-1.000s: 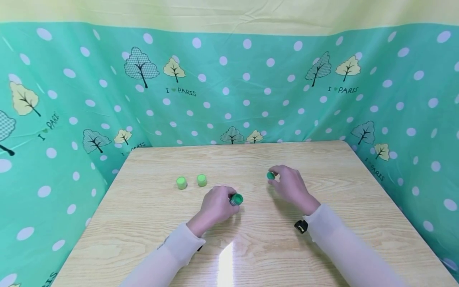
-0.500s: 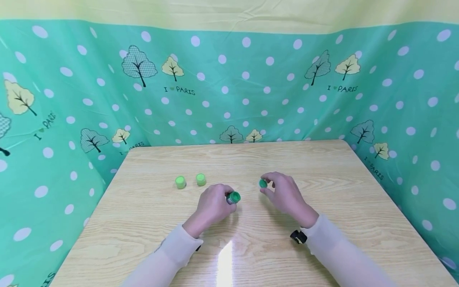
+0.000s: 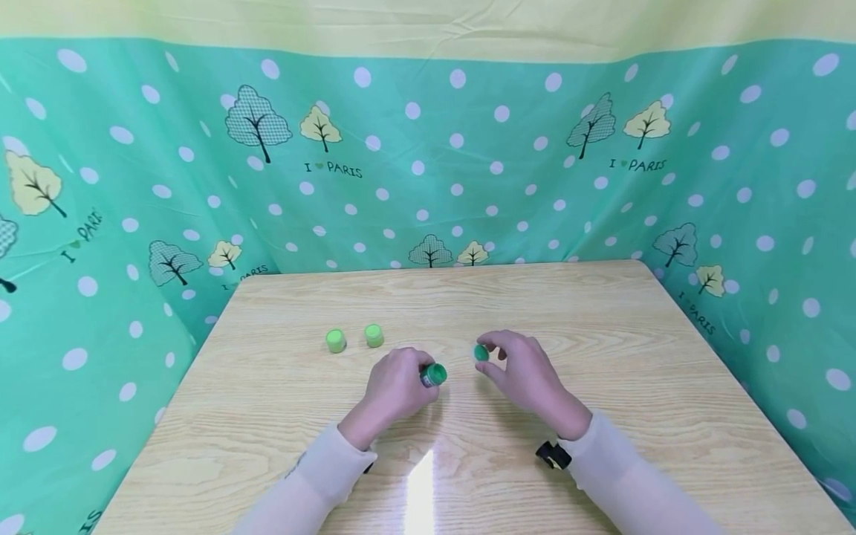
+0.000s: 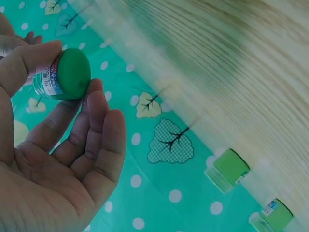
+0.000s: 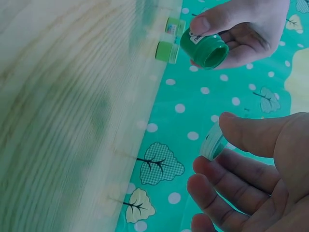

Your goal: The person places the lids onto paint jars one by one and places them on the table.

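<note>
A small green paint jar (image 3: pixel 433 375) is held by my left hand (image 3: pixel 397 385) between thumb and fingers. It is tilted, and its uncapped mouth faces right. In the right wrist view the jar's green inside (image 5: pixel 215 56) shows. My right hand (image 3: pixel 530 373) pinches a round green lid (image 3: pixel 481 352) by its edge between thumb and fingertips. The lid is apart from the jar, a short way to its right. In the left wrist view, the jar's printed label (image 4: pixel 49 79) and solid green base (image 4: pixel 75 72) are visible.
Two light green jars, one (image 3: pixel 336 341) left of the other (image 3: pixel 374 335), stand on the wooden table (image 3: pixel 575 297) beyond my left hand. A dotted green curtain (image 3: pixel 461 163) hangs behind the table and along both sides. Bright glare lies on the near tabletop.
My right hand has come left and nearer with the lid, narrowing the distance to the jar. My left hand and its jar have barely shifted.
</note>
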A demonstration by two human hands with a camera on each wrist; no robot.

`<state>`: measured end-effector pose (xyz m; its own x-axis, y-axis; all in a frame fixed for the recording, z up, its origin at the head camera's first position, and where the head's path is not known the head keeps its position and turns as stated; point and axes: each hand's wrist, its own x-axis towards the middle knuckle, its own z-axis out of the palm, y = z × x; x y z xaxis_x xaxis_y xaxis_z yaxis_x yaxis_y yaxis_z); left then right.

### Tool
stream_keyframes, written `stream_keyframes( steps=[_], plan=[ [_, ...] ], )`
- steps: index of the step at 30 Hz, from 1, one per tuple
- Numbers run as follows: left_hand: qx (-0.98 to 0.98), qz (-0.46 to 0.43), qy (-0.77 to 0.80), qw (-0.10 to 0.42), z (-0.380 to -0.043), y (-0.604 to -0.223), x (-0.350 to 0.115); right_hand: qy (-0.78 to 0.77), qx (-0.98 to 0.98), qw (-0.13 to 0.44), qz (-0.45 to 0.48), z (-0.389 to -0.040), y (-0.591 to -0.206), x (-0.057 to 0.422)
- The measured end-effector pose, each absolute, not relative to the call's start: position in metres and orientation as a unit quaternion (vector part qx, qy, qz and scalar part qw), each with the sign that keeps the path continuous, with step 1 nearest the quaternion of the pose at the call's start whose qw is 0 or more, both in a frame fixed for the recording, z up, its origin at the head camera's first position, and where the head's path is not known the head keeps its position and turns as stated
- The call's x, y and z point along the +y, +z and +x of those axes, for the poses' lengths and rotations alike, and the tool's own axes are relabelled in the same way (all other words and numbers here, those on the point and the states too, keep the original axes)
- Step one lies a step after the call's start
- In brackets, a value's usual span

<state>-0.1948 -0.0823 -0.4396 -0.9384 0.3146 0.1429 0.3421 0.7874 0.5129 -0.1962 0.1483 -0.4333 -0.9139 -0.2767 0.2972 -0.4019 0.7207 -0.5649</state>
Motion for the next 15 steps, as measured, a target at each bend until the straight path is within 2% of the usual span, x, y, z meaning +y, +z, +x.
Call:
stream_keyframes(
  steps=[15],
  plan=[
    [-0.947, -0.178, -0.266, 0.032, -0.1892, -0.4396, -0.0844, 0.34, -0.913, 0.093, 0.205, -0.1875, -0.4373, 0.1378]
  ],
)
